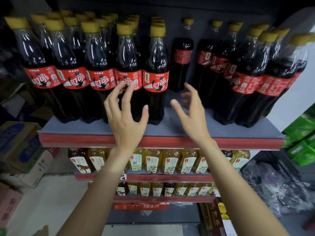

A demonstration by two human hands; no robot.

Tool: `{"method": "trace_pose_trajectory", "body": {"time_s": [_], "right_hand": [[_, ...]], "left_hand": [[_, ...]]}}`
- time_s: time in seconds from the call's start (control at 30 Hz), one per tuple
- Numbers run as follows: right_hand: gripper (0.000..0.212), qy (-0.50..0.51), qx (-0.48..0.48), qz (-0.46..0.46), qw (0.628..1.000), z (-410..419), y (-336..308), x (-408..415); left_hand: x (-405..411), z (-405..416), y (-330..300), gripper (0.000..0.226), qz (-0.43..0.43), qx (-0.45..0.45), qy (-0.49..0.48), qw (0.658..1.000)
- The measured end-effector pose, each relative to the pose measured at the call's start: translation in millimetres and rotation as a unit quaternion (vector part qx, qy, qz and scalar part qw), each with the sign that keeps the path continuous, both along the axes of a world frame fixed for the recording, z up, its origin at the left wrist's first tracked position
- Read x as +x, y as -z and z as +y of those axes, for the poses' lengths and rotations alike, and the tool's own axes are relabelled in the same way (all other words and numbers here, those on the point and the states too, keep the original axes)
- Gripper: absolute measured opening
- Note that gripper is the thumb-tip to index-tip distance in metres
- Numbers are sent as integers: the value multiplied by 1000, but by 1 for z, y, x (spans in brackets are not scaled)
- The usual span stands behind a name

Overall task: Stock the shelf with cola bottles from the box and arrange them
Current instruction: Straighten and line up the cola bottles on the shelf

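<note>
Cola bottles with yellow caps and red labels fill the grey top shelf (179, 128) in two groups. The left group ends with a front bottle (156, 77); the right group (247, 79) leans slightly. Between them is a gap with a single bottle (182, 55) standing far back. My left hand (127, 114) is raised in front of the left group, fingers spread and loosely bent, fingertips near a front bottle's label (129, 80), holding nothing. My right hand (190, 109) hovers before the gap, fingers relaxed, empty. No box of cola is identifiable.
Lower shelves hold yellow and brown tea bottles (168, 160). Cardboard boxes (18, 147) are stacked on the floor at the left. Green packages (301, 138) and plastic-wrapped goods (272, 184) sit at the right.
</note>
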State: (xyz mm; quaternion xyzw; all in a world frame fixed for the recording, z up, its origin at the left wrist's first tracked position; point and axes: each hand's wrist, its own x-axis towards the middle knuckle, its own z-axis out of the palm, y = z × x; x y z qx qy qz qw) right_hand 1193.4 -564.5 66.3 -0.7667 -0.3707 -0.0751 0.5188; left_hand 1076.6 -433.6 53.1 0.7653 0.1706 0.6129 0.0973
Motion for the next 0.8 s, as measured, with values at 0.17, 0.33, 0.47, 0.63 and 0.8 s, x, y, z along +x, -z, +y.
{"method": "trace_pose_trajectory", "body": {"time_s": [0.17, 0.33, 0.47, 0.63, 0.8], "right_hand": [[58, 73, -29, -51, 996, 18, -12, 61], [79, 80, -88, 1, 993, 69, -16, 101], [95, 79, -81, 3, 994, 93, -10, 117], [98, 67, -30, 19, 997, 96, -9, 124], [97, 104, -64, 6, 993, 92, -8, 126]], "left_hand": [[21, -6, -4, 75, 93, 80, -48, 991], [28, 1, -1, 85, 147, 81, -83, 982], [27, 3, -1, 84, 150, 100, -98, 979], [26, 5, -2, 84, 151, 113, -102, 977], [27, 4, -2, 83, 145, 107, -95, 979]]}}
